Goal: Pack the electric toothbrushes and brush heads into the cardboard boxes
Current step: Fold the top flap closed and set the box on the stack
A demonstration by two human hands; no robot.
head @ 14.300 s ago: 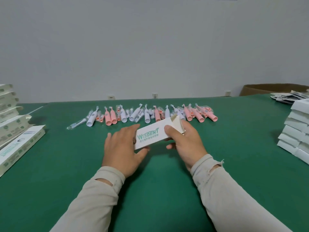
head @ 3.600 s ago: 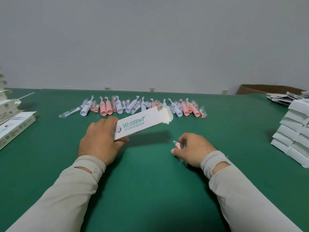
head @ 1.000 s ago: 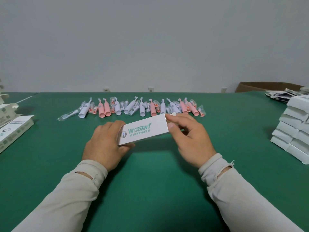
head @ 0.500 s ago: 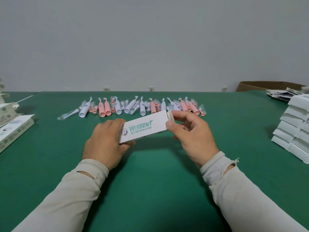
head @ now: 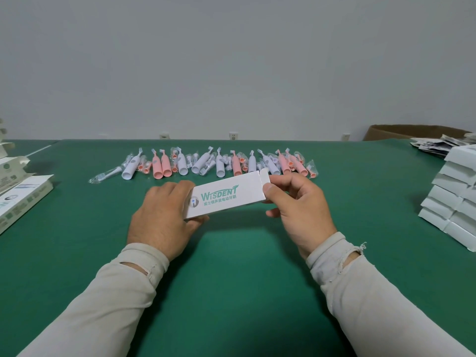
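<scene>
Item: white Wisdent toothbrush box, held above the green table between both hands; left hand grips its near-left end, fingers curled over the top edge and thumb underneath, while right hand pinches the far-right end, thumb on the front face beside a raised end flap. Beyond the hands: a row of pink and white electric toothbrushes and bagged brush heads. Well to the right of the right hand: stacked white boxes; well to the left of the left hand: printed boxes.
</scene>
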